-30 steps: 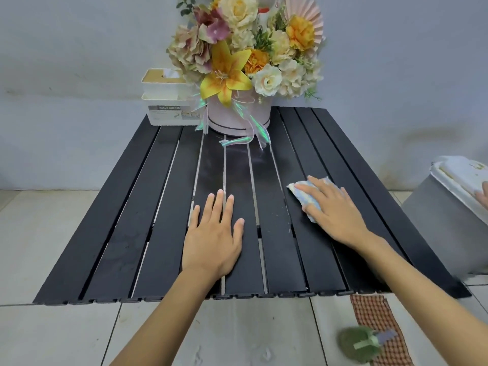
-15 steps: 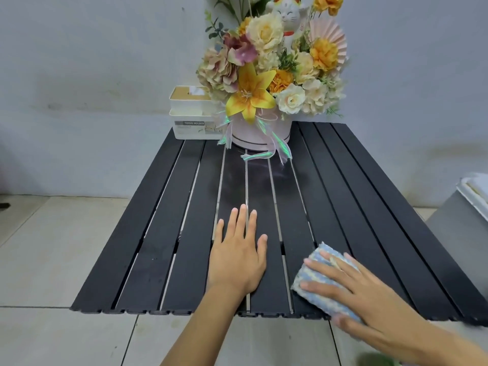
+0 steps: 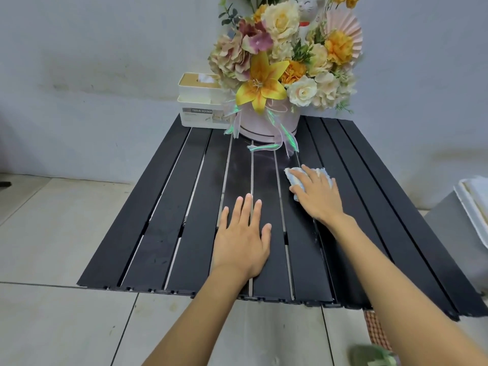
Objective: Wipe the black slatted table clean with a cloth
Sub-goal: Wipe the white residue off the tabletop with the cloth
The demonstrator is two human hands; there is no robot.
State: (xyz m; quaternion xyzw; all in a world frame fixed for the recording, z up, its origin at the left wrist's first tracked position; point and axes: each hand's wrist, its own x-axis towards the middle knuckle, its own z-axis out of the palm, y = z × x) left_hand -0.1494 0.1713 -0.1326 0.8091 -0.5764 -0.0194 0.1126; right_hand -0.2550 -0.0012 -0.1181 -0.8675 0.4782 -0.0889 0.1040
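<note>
On the pale tiled floor below the near edge of the black slatted table, toward its right corner, lie a blurred green thing, perhaps a spray bottle, and a red checked mat. The table is built of long, flat, matte slats with narrow gaps between them. Their long axis runs from the near edge straight to the far edge, so a stroke along a slat goes away from or toward the person.

The left hand lies palm down a little in from the near edge, about midway across. Its fingers are straight and slightly spread over a gap between slats, and it holds nothing; I judge it is steadying the table.

Beyond it and to its right, past the middle toward the far edge, the right hand presses flat on the cloth. The cloth is a soft, crumpled, pale blue-and-white rag that pokes out past the fingertips and on the thumb side. The fingers look laid on top of it, not curled round it. Of the 2 hands, only the right touches the cloth, so the wiping falls to it.

The slats nearby show a dull, smeared sheen. At the far edge stands a round pink flower box. Its thin ribbon ends trail just beyond the cloth, and a longer push could snag them. A white tissue holder sits at the far left corner
</note>
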